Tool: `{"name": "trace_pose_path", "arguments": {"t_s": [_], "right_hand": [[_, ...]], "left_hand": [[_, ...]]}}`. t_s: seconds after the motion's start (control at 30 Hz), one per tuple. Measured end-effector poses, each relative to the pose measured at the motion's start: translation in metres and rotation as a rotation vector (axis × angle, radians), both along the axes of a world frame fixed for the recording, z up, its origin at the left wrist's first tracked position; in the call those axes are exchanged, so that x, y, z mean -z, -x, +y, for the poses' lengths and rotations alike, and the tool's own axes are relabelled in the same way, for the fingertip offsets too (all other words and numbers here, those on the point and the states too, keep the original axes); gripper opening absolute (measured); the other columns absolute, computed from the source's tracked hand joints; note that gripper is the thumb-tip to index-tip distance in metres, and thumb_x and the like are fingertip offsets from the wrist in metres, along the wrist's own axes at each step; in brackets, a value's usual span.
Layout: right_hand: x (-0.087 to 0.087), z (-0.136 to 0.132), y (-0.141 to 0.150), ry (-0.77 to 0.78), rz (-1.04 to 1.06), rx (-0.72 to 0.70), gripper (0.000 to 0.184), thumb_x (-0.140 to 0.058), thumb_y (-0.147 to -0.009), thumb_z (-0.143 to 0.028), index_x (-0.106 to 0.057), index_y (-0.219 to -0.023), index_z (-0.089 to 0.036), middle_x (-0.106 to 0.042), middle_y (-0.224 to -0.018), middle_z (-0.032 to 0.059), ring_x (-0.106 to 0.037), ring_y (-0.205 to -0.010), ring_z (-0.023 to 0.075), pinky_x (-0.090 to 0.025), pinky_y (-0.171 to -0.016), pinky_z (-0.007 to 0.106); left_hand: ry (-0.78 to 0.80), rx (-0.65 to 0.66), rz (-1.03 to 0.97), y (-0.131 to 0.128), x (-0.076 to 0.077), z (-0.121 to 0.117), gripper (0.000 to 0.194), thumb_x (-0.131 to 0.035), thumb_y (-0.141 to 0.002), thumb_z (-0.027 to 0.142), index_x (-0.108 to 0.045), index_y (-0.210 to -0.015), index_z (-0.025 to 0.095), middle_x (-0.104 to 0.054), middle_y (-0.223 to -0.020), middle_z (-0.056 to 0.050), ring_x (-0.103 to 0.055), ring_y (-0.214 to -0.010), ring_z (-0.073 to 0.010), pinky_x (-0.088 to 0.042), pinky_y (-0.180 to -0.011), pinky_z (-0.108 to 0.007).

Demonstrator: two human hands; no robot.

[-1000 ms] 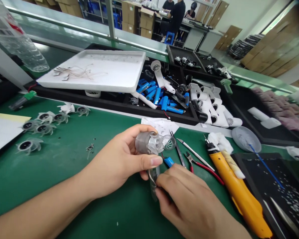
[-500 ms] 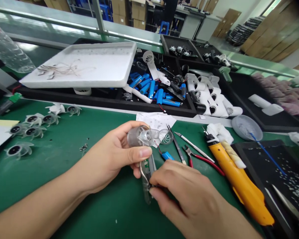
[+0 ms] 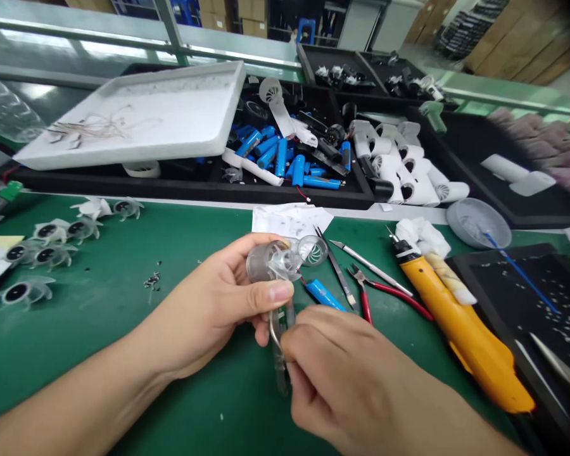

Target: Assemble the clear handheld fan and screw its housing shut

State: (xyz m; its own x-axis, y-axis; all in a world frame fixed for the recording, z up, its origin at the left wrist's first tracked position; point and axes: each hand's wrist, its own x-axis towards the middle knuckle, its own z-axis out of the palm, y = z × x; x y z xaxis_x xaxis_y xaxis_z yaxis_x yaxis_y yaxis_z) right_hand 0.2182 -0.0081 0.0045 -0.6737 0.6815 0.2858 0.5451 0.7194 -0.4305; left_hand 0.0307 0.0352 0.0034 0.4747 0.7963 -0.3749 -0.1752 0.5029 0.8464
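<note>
One clear fan housing [image 3: 262,262] is held above the bench [image 3: 185,386], its round body clasped between thumb and fingers of the left hand [image 3: 225,288]. The right hand [image 3: 344,370] is curled narrow against the housing's handle; its fingertips are hidden, so I cannot tell what they pinch. One blue battery [image 3: 325,295] lies just beyond its knuckles. To the right lie one pair of tweezers [image 3: 333,266], one craft knife [image 3: 370,267], one red-handled cutter [image 3: 399,296] and one yellow electric screwdriver [image 3: 465,329]. To the left sit seven fan impellers [image 3: 54,254], near one scatter of tiny screws [image 3: 152,280]. Behind, one white tray [image 3: 171,114] partly covers a black tray [image 3: 185,185] holding many more blue batteries.
</note>
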Motion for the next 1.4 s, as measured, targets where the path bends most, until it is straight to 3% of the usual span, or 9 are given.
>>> {"name": "trace_pose_path", "arguments": {"t_s": [0.17, 0.33, 0.53, 0.73, 0.87, 1.0, 1.1, 1.2, 1.4], "right_hand": [[0.002, -0.003, 0.003, -0.010, 0.104, 0.028, 0.022, -0.040, -0.078, 0.000, -0.051, -0.069, -0.017, -0.051, -0.066, -0.0039, -0.049, -0.063, 0.0083, -0.041, -0.066, 0.019], [0.000, -0.007, 0.008, 0.035, 0.111, 0.122, 0.025, -0.037, -0.079, -0.002, -0.048, -0.064, -0.018, -0.051, -0.061, -0.0044, -0.048, -0.057, 0.0075, -0.038, -0.060, 0.019], [-0.009, -0.001, 0.000, -0.009, 0.155, 0.249, 0.015, -0.044, -0.076, -0.007, -0.048, -0.069, -0.020, -0.051, -0.059, -0.0057, -0.045, -0.052, 0.0079, -0.035, -0.053, 0.020], [-0.016, 0.001, -0.006, 0.186, 0.290, 0.133, 0.016, -0.046, -0.078, -0.004, -0.053, -0.083, -0.018, -0.053, -0.069, -0.0044, -0.050, -0.062, 0.0078, -0.043, -0.062, 0.017], [-0.016, -0.002, -0.005, 0.201, 0.270, 0.115, 0.020, -0.047, -0.080, -0.006, -0.057, -0.092, -0.017, -0.059, -0.079, -0.0012, -0.055, -0.073, 0.0109, -0.046, -0.069, 0.021], [-0.015, 0.000, -0.005, 0.246, 0.334, 0.178, 0.009, -0.053, -0.082, -0.010, -0.052, -0.082, -0.019, -0.052, -0.071, -0.0049, -0.050, -0.064, 0.0069, -0.042, -0.059, 0.017], [-0.015, 0.002, -0.007, 0.303, 0.371, 0.177, 0.020, -0.050, -0.085, -0.008, -0.042, -0.072, -0.020, -0.044, -0.063, -0.0067, -0.042, -0.055, 0.0058, -0.035, -0.052, 0.019], [-0.015, 0.002, -0.007, 0.388, 0.408, 0.193, 0.019, -0.047, -0.082, -0.007, -0.039, -0.072, -0.021, -0.049, -0.067, -0.0046, -0.045, -0.057, 0.0078, -0.037, -0.051, 0.020], [-0.020, 0.002, -0.004, 0.469, 0.397, 0.251, 0.017, -0.045, -0.082, -0.006, -0.054, -0.085, -0.021, -0.058, -0.070, -0.0040, -0.053, -0.057, 0.0081, -0.044, -0.053, 0.018]], "left_hand": [[0.014, 0.067, -0.029, 0.004, 0.001, 0.003, 0.046, -0.079, -0.085, 0.032, -0.056, -0.123, 0.024, -0.068, -0.080, -0.001, -0.058, -0.054, -0.0079, -0.052, -0.052, -0.016], [0.001, 0.054, 0.001, 0.008, 0.000, 0.005, 0.052, -0.085, -0.079, 0.034, -0.057, -0.122, 0.024, -0.070, -0.085, -0.004, -0.067, -0.073, -0.0165, -0.054, -0.060, -0.020], [0.001, 0.103, -0.058, 0.007, 0.001, 0.000, 0.048, -0.083, -0.082, 0.031, -0.057, -0.122, 0.025, -0.068, -0.081, 0.000, -0.062, -0.059, -0.0104, -0.054, -0.059, -0.021], [-0.027, 0.075, -0.103, 0.010, 0.003, 0.004, 0.040, -0.078, -0.087, 0.031, -0.056, -0.120, 0.026, -0.067, -0.080, 0.000, -0.061, -0.059, -0.0089, -0.054, -0.060, -0.019], [-0.019, 0.068, -0.100, 0.011, 0.003, 0.005, 0.042, -0.078, -0.087, 0.030, -0.055, -0.121, 0.026, -0.067, -0.081, 0.000, -0.061, -0.059, -0.0089, -0.055, -0.060, -0.019], [-0.021, 0.063, -0.104, 0.010, 0.002, 0.005, 0.039, -0.077, -0.087, 0.029, -0.055, -0.119, 0.024, -0.066, -0.078, 0.001, -0.061, -0.060, -0.0088, -0.055, -0.060, -0.018], [-0.014, 0.058, -0.109, 0.010, 0.002, 0.005, 0.039, -0.076, -0.088, 0.028, -0.054, -0.119, 0.024, -0.067, -0.078, 0.000, -0.060, -0.061, -0.0087, -0.055, -0.059, -0.017], [-0.011, 0.056, -0.118, 0.010, 0.002, 0.005, 0.042, -0.078, -0.086, 0.029, -0.054, -0.120, 0.023, -0.067, -0.078, 0.000, -0.060, -0.060, -0.0088, -0.056, -0.059, -0.019], [-0.001, 0.051, -0.116, 0.010, 0.003, 0.006, 0.044, -0.079, -0.084, 0.030, -0.053, -0.119, 0.024, -0.067, -0.076, 0.001, -0.060, -0.059, -0.0099, -0.055, -0.057, -0.018]]}}
